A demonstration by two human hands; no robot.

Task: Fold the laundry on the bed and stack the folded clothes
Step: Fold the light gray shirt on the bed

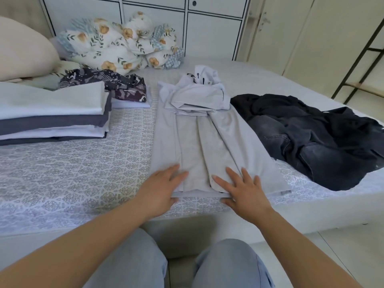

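A light grey hooded garment (199, 138) lies lengthwise on the bed, its sides folded inward and its hood at the far end. My left hand (162, 188) rests flat on its near left corner with straight fingers. My right hand (241, 188) lies flat on its near right part, fingers spread. A stack of folded white and dark grey clothes (52, 115) sits at the left. Behind it lies a smaller folded pile with a dark patterned piece on top (124, 88). A heap of unfolded black and dark denim clothes (311, 134) lies at the right.
The bed (72, 173) has a grey-patterned white cover; its near edge runs just before my knees. A floral duvet bundle (120, 42) and a cream pillow (22, 50) lie at the far left. White cupboards (207, 23) stand behind, and a dark frame (361, 55) at the right.
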